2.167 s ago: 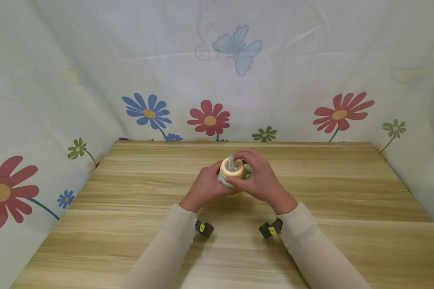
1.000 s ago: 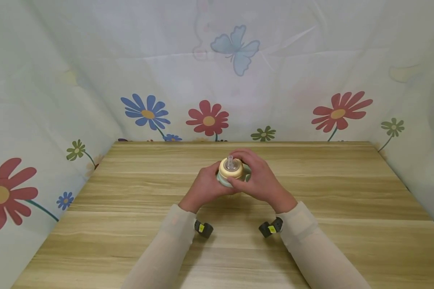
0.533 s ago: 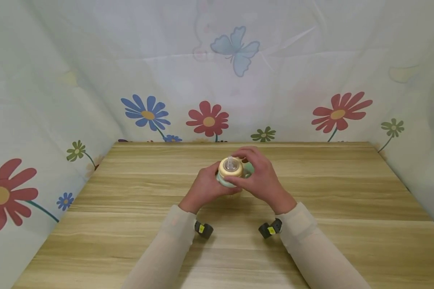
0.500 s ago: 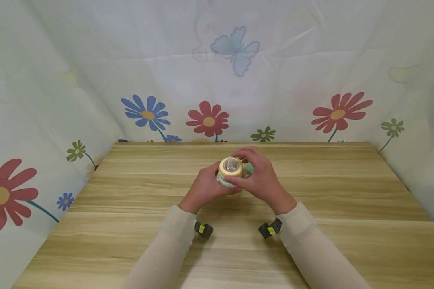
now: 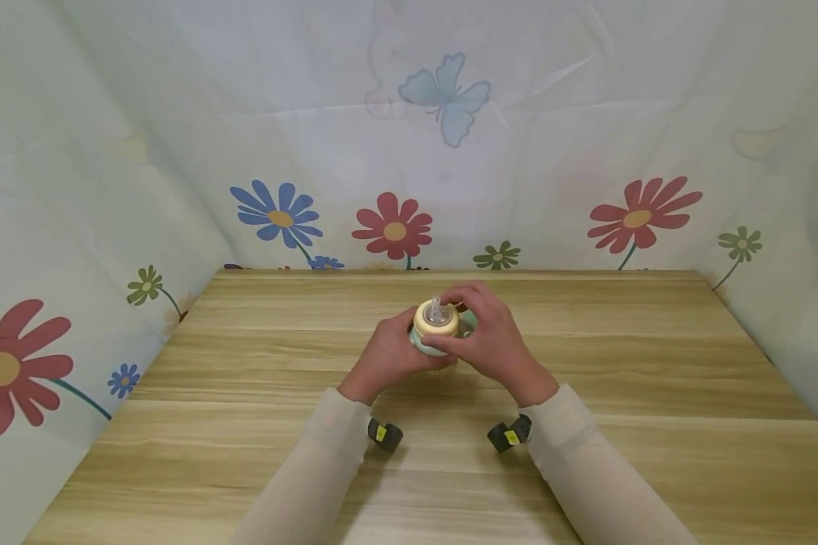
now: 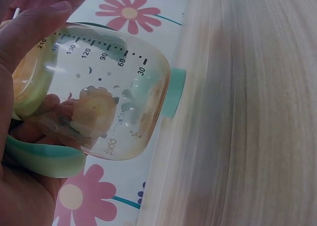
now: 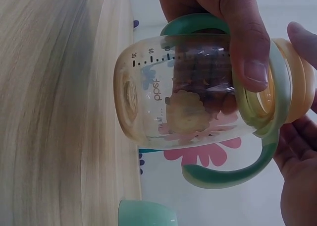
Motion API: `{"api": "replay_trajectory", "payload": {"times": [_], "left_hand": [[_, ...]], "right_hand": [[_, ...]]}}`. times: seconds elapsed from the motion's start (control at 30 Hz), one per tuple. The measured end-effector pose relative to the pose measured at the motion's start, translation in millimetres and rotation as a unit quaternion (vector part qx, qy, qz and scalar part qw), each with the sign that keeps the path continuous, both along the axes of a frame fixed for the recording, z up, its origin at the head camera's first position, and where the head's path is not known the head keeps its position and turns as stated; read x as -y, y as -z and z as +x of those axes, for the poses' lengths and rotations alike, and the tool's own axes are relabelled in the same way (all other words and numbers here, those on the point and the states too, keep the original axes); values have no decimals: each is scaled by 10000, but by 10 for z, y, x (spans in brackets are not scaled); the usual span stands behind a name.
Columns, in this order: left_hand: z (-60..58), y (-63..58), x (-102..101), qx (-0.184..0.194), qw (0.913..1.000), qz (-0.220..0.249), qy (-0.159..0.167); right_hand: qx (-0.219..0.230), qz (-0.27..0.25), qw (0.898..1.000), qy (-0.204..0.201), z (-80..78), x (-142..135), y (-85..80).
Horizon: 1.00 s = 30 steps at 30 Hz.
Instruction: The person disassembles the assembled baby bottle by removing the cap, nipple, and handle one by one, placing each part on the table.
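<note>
A clear baby bottle (image 6: pixel 106 117) has printed measuring marks, green handles (image 7: pixel 228 176), a cream-yellow collar (image 5: pixel 437 322) and a clear spout (image 5: pixel 436 306). It is upright between both hands. My left hand (image 5: pixel 394 350) grips it at the neck and handle from the left; its thumb (image 7: pixel 253 70) lies near the collar. From the right, my right hand (image 5: pixel 489 333) holds the collar with its thumb in front and fingers behind. Whether the bottle's base touches the table, I cannot tell.
A mint-green cup-shaped piece (image 7: pixel 146 214) stands on the table to the bottle's right. The wooden table (image 5: pixel 245 439) reaches back to a white curtain (image 5: pixel 545 136) printed with flowers. Each wrist carries a small black camera (image 5: pixel 385 434).
Both hands stay around the bottle in nearly the same place. The right fingers have shifted slightly about the collar, and the spout leans a little differently across the frames.
</note>
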<state>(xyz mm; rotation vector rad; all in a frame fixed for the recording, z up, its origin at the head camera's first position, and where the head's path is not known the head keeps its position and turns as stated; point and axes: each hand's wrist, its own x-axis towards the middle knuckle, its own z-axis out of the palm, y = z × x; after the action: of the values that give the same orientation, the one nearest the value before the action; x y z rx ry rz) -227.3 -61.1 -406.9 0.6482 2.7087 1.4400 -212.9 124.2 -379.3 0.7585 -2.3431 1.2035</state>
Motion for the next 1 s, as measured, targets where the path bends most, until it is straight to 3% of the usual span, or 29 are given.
{"api": "replay_trajectory", "payload": {"times": [0.4,1.0], "left_hand": [[23,-8,-10,-29,10000,9,-5],[0,-5,-2,-25,10000,18,14]], "right_hand": [[-34,21,10000,-32,14,-19,3],[-85,-146,9986,-499,-15,-44,11]]}}
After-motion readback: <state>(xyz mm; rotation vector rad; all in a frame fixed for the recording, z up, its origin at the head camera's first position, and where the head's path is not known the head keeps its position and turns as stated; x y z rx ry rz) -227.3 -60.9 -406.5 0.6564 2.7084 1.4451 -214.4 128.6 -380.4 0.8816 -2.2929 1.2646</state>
